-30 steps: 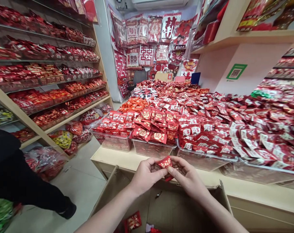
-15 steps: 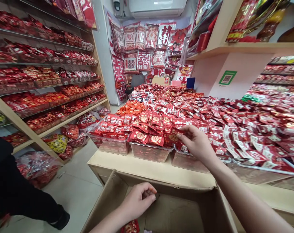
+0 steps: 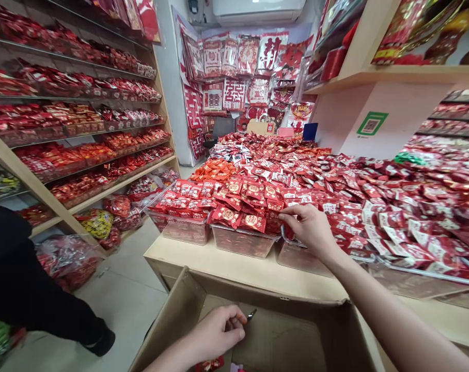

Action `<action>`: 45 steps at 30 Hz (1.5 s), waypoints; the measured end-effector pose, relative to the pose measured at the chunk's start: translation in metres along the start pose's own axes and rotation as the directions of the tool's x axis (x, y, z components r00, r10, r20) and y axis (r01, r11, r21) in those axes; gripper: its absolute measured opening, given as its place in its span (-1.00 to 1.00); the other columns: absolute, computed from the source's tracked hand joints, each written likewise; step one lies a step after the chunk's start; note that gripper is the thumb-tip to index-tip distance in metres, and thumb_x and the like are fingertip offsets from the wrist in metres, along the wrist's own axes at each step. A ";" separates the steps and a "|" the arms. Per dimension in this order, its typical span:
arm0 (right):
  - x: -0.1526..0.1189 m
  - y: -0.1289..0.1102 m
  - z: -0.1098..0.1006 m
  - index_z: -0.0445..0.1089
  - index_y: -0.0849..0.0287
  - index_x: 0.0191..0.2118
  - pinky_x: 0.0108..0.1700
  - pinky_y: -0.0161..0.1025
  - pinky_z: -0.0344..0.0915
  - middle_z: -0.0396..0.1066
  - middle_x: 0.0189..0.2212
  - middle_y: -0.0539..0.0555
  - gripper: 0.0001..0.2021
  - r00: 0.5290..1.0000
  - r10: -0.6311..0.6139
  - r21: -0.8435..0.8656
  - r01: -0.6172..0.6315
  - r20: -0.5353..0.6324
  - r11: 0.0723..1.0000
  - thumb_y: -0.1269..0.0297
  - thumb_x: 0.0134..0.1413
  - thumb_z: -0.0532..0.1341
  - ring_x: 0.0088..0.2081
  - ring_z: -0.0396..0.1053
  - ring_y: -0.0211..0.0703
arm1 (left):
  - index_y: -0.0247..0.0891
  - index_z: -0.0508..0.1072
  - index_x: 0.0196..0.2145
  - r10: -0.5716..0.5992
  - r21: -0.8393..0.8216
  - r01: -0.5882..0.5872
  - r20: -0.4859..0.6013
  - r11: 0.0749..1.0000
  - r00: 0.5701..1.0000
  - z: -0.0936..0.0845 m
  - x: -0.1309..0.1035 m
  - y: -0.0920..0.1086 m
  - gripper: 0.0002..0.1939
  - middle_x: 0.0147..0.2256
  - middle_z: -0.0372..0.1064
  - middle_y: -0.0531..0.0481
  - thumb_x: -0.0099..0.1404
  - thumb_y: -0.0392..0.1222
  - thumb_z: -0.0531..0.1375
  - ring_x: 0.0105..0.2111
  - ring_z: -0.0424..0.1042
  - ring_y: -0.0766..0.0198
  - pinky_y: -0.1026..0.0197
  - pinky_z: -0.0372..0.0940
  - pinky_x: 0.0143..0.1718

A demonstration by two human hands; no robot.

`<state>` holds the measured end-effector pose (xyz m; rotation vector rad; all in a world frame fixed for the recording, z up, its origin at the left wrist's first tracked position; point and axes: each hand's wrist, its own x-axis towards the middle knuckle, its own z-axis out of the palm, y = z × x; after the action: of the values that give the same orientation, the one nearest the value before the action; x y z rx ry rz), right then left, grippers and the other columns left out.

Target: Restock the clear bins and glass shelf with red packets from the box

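My right hand (image 3: 310, 227) reaches over the front bins, thumb and fingertips pinched on the edge of a red packet (image 3: 274, 219) at the right side of the middle clear bin (image 3: 244, 243). Over the open cardboard box (image 3: 284, 298), my left hand (image 3: 221, 330) is curled, thumb near the fingers; whatever it may hold is hidden. Just beyond its fingertips shows a small dark shiny piece (image 3: 251, 314). A red packet (image 3: 211, 364) lies low in the box, partly under my left wrist.
Red packets (image 3: 335, 175) are heaped across the wide counter (image 3: 172, 253). Shelves (image 3: 83, 206) of packets stand at the left. A person's dark-clothed leg (image 3: 44, 294) is at the lower left, beside bagged packets (image 3: 69, 258).
My right hand has shifted slightly down, its fingertips now lower at the packet. The dark shiny piece shows more beyond my left fingertips. The view has shifted a little.
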<state>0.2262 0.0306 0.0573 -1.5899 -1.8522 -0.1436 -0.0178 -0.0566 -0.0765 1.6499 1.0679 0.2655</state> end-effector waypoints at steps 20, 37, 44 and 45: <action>-0.004 0.000 -0.001 0.40 0.19 -0.31 -0.27 -0.18 0.17 0.43 -0.39 0.08 -0.83 0.980 -0.119 -0.130 0.140 0.158 0.982 0.26 -0.02 0.12 -0.33 0.26 -0.04 | -0.25 0.41 -0.28 0.636 0.531 -0.435 -0.284 0.728 0.718 -0.048 0.007 0.046 -0.79 -0.38 0.33 -0.09 0.20 -0.28 0.00 -0.33 0.28 0.26 0.22 0.20 -0.29; 0.015 0.001 0.000 0.43 0.19 -0.42 -0.23 -0.22 0.14 0.43 -0.46 0.08 -0.84 0.968 -0.135 -0.160 0.171 0.210 0.972 0.35 0.01 0.10 -0.37 0.31 -0.11 | -0.22 0.43 -0.36 0.836 0.890 -0.168 -0.312 0.423 0.452 -0.078 0.082 0.113 -0.80 -0.29 0.37 -0.02 0.22 -0.16 0.02 -0.24 0.17 0.19 0.12 0.03 -0.26; 0.009 0.000 -0.003 0.43 0.21 -0.40 -0.22 -0.22 0.15 0.43 -0.45 0.09 -0.87 0.965 -0.137 -0.182 0.180 0.225 0.967 0.33 -0.03 0.14 -0.35 0.31 -0.09 | -0.19 0.42 -0.33 0.826 0.887 -0.160 -0.320 0.433 0.465 -0.075 0.080 0.114 -0.80 -0.25 0.35 -0.01 0.21 -0.14 0.03 -0.21 0.18 0.19 0.11 0.00 -0.23; 0.008 -0.001 -0.003 0.43 0.21 -0.40 -0.23 -0.22 0.15 0.43 -0.45 0.09 -0.87 0.966 -0.136 -0.187 0.178 0.221 0.966 0.32 -0.03 0.14 -0.34 0.31 -0.09 | -0.18 0.42 -0.32 0.828 0.886 -0.160 -0.323 0.435 0.458 -0.075 0.079 0.113 -0.81 -0.24 0.35 0.00 0.21 -0.14 0.03 -0.20 0.18 0.19 0.11 0.00 -0.22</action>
<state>0.2266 0.0354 0.0646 -1.6450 -2.1876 -0.2565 0.0358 0.0526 0.0225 2.8579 1.2489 1.1980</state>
